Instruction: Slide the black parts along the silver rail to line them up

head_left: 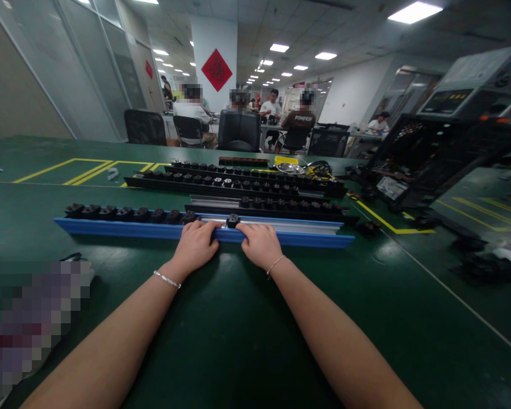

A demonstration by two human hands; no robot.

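Observation:
A long blue rail lies crosswise on the green table, its left half filled with a row of black socket modules. My left hand rests on the rail's front edge, fingers curled over it beside the last module of the row. My right hand grips the rail just to the right, fingertips touching a single black module that sits in the channel between both hands. The rail's right half shows bare silver metal.
Several more black rails with modules lie behind. A black crate and loose black parts sit at the right. Yellow tape lines mark the table. People sit at desks in the background. A blurred patch covers the lower left.

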